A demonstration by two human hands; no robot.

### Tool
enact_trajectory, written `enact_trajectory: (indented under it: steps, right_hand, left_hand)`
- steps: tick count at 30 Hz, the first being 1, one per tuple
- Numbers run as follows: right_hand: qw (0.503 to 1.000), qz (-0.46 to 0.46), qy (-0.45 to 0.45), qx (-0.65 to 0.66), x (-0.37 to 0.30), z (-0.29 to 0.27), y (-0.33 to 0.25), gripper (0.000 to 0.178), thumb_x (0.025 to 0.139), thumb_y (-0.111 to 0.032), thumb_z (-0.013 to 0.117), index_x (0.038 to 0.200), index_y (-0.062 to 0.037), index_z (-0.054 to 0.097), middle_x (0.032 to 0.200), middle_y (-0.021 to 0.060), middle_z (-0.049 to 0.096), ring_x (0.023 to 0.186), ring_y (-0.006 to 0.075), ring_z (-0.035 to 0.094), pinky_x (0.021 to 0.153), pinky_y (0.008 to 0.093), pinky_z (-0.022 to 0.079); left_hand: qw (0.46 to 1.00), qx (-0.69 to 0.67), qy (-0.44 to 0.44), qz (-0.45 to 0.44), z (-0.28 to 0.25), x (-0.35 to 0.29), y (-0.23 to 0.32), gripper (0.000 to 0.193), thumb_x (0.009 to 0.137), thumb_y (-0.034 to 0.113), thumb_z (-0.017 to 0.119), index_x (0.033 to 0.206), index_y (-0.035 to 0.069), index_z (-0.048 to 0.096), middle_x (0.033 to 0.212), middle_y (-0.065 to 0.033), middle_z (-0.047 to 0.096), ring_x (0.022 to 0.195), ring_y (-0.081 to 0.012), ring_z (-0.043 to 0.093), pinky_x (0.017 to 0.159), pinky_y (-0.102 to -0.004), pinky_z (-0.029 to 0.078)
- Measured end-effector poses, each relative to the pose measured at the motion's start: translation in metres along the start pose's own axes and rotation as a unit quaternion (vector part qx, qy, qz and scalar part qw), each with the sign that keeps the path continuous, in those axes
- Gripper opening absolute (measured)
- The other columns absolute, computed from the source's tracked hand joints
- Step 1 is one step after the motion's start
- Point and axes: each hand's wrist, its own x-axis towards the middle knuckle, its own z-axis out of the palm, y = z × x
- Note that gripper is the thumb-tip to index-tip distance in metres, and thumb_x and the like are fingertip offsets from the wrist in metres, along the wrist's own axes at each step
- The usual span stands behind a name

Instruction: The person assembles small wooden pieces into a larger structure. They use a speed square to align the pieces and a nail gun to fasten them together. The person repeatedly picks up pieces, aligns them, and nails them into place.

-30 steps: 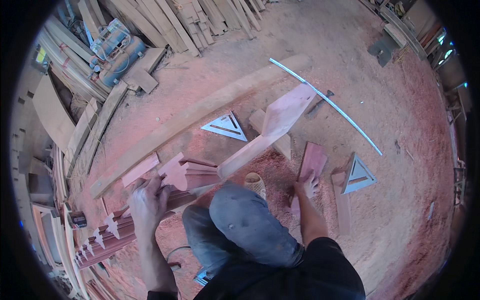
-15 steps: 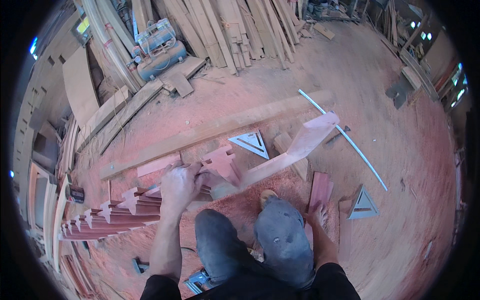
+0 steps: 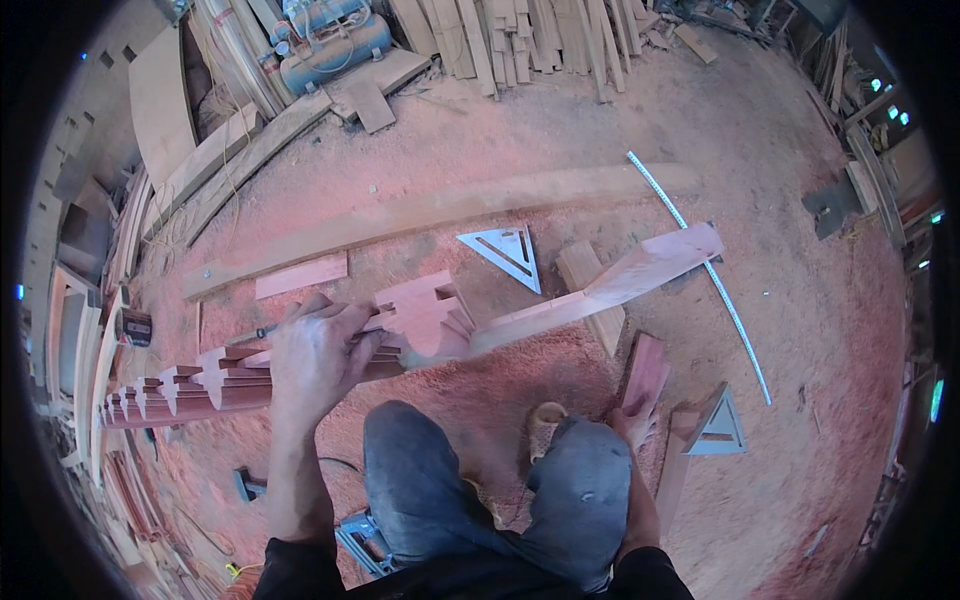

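My left hand (image 3: 322, 355) is closed on a notched reddish wooden piece (image 3: 425, 312) with a rounded lower end. That piece is over a long wooden beam (image 3: 545, 322) that runs across in front of my knees. Left of the hand, several similar profiled wooden pieces (image 3: 238, 385) stand in a row along the beam. Beside my right knee, my right hand (image 3: 632, 425) is closed around the near end of a short reddish board (image 3: 646, 368); the knee partly hides that hand.
A metal triangle square (image 3: 520, 262) lies beyond the beam, another triangle square (image 3: 720, 428) at right. A long white ruler (image 3: 680, 220) passes by the beam's right end. A blue nail gun (image 3: 362, 545) and hammer (image 3: 248, 485) lie at lower left. An air compressor (image 3: 335, 55) stands far left.
The notched piece has turned so that its broad face shows more fully. My left hand has shifted left with it. My right hand still grips the short board, and the whole view has shifted.
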Motion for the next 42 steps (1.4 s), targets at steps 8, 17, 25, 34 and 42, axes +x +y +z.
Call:
enact_trajectory:
  steps: [8,17,25,34,42]
  right_hand:
    - [0.996,-0.021,0.040,-0.073,0.142,-0.033,-0.034,0.087,0.080,-0.036,0.083,0.160,-0.0222,0.051,0.161,0.0168,0.049,0.146,0.0485,0.046,0.117,0.0668,0.040]
    - [0.989,-0.063,-0.045,-0.128,0.203,0.007,-0.067,0.099,0.090,-0.062,0.074,0.173,-0.0259,0.034,0.177,0.0119,0.036,0.166,0.0492,0.014,0.129,0.0718,0.016]
    - [0.981,-0.115,0.004,-0.154,0.187,0.023,-0.057,0.108,0.088,-0.061,0.079,0.176,-0.0245,0.028,0.178,0.0142,0.035,0.167,0.0510,0.009,0.130,0.0733,0.011]
    - [0.972,-0.226,0.060,-0.036,0.182,0.004,-0.035,0.083,0.092,-0.052,0.078,0.154,-0.0002,0.058,0.167,0.0255,0.046,0.160,0.0490,0.031,0.130,0.0659,0.025]
    - [0.999,-0.027,0.046,0.012,0.163,-0.028,-0.031,0.118,0.074,-0.063,0.089,0.166,-0.0077,0.042,0.167,0.0217,0.047,0.158,0.0481,0.034,0.126,0.0647,0.031]
  left_hand:
    - [0.998,0.036,-0.033,-0.033,0.002,0.002,-0.002,0.026,0.075,0.015,0.083,0.096,0.004,0.073,0.089,-0.0105,0.074,0.089,-0.0351,0.066,0.079,-0.0466,0.052]
    - [0.998,0.008,-0.023,-0.060,-0.001,0.010,0.003,0.042,0.068,0.019,0.087,0.107,0.007,0.077,0.103,-0.0093,0.078,0.099,-0.0344,0.069,0.090,-0.0465,0.054]
    - [0.999,-0.001,-0.012,-0.053,0.002,0.019,0.009,0.040,0.064,0.014,0.085,0.101,0.003,0.077,0.107,-0.0119,0.079,0.102,-0.0360,0.071,0.090,-0.0448,0.055]
    - [0.998,-0.015,0.018,-0.055,0.011,-0.003,-0.014,0.028,0.077,0.006,0.077,0.102,-0.005,0.074,0.082,-0.0132,0.061,0.082,-0.0256,0.054,0.071,-0.0381,0.043]
    - [0.998,-0.018,0.004,-0.066,0.018,0.001,-0.020,0.021,0.080,0.005,0.074,0.098,-0.007,0.073,0.077,-0.0170,0.057,0.080,-0.0300,0.054,0.074,-0.0419,0.044]
